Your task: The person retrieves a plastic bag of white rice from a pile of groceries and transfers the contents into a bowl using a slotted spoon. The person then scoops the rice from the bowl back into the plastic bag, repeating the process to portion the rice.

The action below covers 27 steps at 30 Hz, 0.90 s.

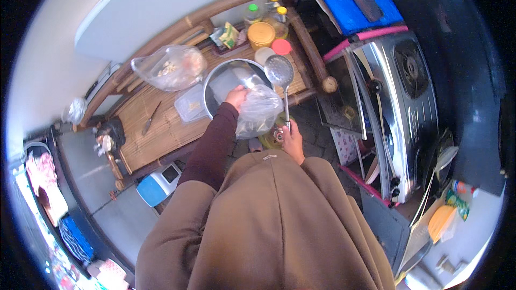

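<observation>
My left hand [238, 97] grips a crumpled clear plastic bag [261, 106] over the near side of a round metal basin [238, 73]. What the bag holds, if anything, I cannot tell. In my right hand [293, 141] is the handle of a metal skimmer [279, 70], its perforated head pointing away from me beside the basin's right rim. A translucent plastic container [188, 106] lies left of the basin. Behind it rests a clear bag of pale food pieces [177, 66]. A knife [150, 121] lies farther left on the bamboo bench [135, 141].
Jars with yellow and green lids [253, 15], an orange-lidded tub [261, 35] and a red lid [281, 46] stand at the bench's back right. On my right is a metal gas stove [403, 117]. A blue-and-white box [159, 185] sits below the bench.
</observation>
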Available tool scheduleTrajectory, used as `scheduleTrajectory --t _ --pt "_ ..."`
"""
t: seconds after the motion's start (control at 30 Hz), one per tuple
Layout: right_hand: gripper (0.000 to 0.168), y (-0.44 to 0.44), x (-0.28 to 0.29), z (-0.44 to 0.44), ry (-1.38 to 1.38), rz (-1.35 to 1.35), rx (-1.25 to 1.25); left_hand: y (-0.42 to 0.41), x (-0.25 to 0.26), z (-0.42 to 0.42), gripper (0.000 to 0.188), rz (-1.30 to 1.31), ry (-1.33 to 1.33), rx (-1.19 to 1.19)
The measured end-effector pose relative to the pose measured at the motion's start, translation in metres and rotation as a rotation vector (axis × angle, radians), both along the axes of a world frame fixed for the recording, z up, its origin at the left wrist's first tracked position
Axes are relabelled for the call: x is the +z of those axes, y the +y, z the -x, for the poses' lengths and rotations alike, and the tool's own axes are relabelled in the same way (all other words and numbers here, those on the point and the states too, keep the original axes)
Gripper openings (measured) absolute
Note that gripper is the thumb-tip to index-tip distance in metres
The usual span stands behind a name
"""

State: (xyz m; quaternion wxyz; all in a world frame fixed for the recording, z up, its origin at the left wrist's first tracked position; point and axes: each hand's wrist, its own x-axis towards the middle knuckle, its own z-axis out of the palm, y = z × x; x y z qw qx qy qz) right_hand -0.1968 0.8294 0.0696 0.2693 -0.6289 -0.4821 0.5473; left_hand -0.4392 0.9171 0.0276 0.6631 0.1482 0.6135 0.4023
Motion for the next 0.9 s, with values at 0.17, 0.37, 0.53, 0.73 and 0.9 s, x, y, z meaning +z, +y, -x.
scheduleTrajectory --t 0.17,0.37,0.53,0.73,0.9 --pt "0.036 -0.004 0.0 -0.001 -0.047 0.041 0.05 0.003 -0.008 0.001 0.013 -0.058 -0.008 -0.054" --pt "0.035 -0.008 0.027 0.012 -0.379 -0.221 0.15 -0.018 0.046 -0.001 0.027 -0.041 -0.036 -0.001" --pt "0.041 -0.017 0.03 -0.006 -0.56 -0.323 0.096 -0.086 0.056 0.04 0.033 -0.113 -0.049 -0.021" --pt "0.041 -0.057 0.038 -0.062 -0.855 -0.486 0.024 -0.239 0.095 0.113 0.029 -0.224 -0.146 0.387" --pt "0.037 -0.14 0.083 -0.042 -0.837 -0.436 0.233 -0.417 0.136 0.173 0.023 -0.315 0.199 0.558"
